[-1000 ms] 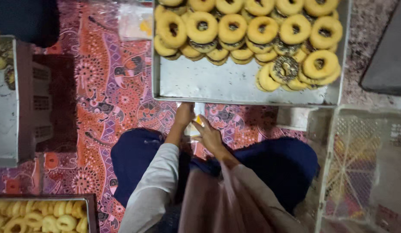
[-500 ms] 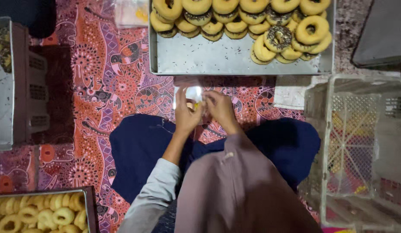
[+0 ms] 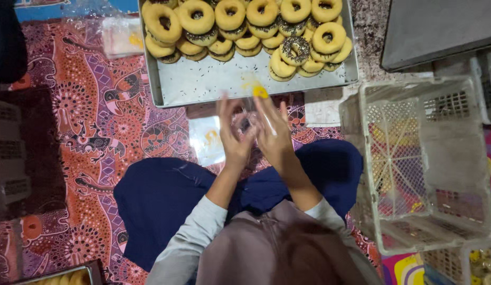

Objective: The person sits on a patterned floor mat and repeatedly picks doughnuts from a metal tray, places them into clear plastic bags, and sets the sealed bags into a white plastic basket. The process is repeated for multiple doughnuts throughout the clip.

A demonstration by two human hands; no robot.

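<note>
Below the metal tray (image 3: 203, 84), hands (image 3: 256, 134) rub crinkly clear plastic (image 3: 251, 113).

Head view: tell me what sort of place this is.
Probably a home or small workshop floor for packing doughnuts: a metal tray of doughnuts, a white plastic crate, and a patterned floor cloth.

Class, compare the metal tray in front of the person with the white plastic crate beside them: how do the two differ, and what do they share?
The metal tray is shallow with solid grey walls; the white plastic crate is deep with lattice walls. The tray carries ring doughnuts, some with dark sprinkles, piled along its far side; the crate holds no doughnuts. The tray lies ahead of the raised hands, the crate to the person's right. Both are rectangular and rest on the floor.
</note>
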